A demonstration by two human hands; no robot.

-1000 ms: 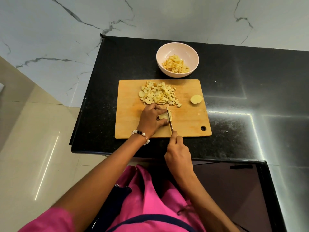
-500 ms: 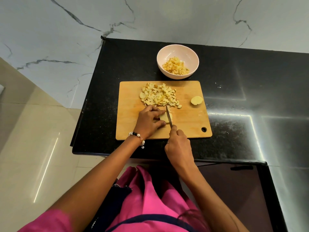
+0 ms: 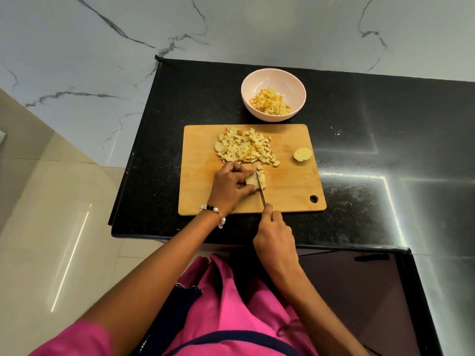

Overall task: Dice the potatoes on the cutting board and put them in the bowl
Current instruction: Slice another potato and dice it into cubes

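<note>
A wooden cutting board [image 3: 290, 191] lies on the black counter. My left hand [image 3: 230, 186] pinches a potato piece [image 3: 253, 180] near the board's middle. My right hand [image 3: 276, 236] grips a knife [image 3: 261, 190], and the blade stands in that piece just right of my left fingers. Cut strips lie right of the blade. A heap of diced potato [image 3: 244, 147] sits at the board's far side. A potato end piece [image 3: 302, 154] rests near the right edge. The pale pink bowl [image 3: 273, 80] behind the board holds more diced potato [image 3: 270, 102].
The black granite counter [image 3: 385, 150] runs to the right, and its left edge drops to a beige tiled floor [image 3: 51, 227]. A white marble wall [image 3: 231, 29] rises behind. A dark glass panel [image 3: 359, 291] sits at the near right.
The knife blade has shifted slightly left along the potato piece, leaving more cut strips to its right. My left fingers have drawn back a little. The camera has tilted slightly.
</note>
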